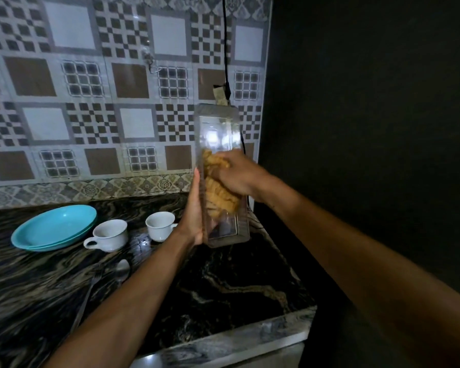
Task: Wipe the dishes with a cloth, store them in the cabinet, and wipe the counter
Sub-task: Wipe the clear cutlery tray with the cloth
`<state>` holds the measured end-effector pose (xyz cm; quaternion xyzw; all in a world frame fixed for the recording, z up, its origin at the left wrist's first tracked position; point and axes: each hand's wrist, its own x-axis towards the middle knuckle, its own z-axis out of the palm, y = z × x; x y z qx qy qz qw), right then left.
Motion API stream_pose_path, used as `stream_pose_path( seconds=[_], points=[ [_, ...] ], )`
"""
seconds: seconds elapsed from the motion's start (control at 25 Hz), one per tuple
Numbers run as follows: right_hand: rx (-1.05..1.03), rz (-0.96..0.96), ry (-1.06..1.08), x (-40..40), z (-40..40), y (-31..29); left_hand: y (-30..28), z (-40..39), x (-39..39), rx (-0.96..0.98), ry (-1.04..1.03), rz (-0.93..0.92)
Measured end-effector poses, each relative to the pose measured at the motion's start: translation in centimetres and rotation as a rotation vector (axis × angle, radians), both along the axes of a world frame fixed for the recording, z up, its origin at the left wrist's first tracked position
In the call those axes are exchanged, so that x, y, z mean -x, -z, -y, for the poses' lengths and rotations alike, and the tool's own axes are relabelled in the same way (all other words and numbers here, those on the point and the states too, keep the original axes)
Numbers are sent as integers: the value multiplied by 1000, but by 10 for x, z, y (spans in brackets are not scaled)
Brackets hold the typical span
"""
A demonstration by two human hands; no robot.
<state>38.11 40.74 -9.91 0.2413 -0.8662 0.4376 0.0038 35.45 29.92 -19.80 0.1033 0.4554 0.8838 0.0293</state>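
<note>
You hold a clear rectangular glass tray [223,144] upright above the right end of a dark, gold-veined stone counter [237,288]. Your left hand [194,211] grips its lower left edge, thumb lying up along the rim. Your right hand [237,176] presses a bunched yellow-orange cloth [218,192] against the tray's face, fingers curled around the cloth.

To your left on the counter, two turquoise plates [53,227] sit stacked near the tiled wall. Just beside them stands a white cup [108,235] with its handle turned toward you, and a second white cup [160,225] stands a little farther right, partly hidden behind your left wrist. Nearer to you lie a metal spoon [121,270] and a fork [87,296], side by side, close to your left forearm.

Behind the tray, a black cord [225,43] hangs down the patterned brown, white and grey tiled backsplash [91,102], and a small pale tag sits where the cord meets the tray's top edge. The area to the right of the counter is dark, with nothing discernible there. No brand, label or readable writing shows anywhere.
</note>
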Motion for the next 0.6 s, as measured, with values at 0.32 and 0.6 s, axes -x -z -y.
stream_pose_path(
  seconds=[0.32,0.6],
  points=[
    [-593,150,-96,0,9,21,13,2,7,-248,-96,77],
    [-929,69,-42,11,-7,30,20,-1,3,-18,-17,75]
  ],
)
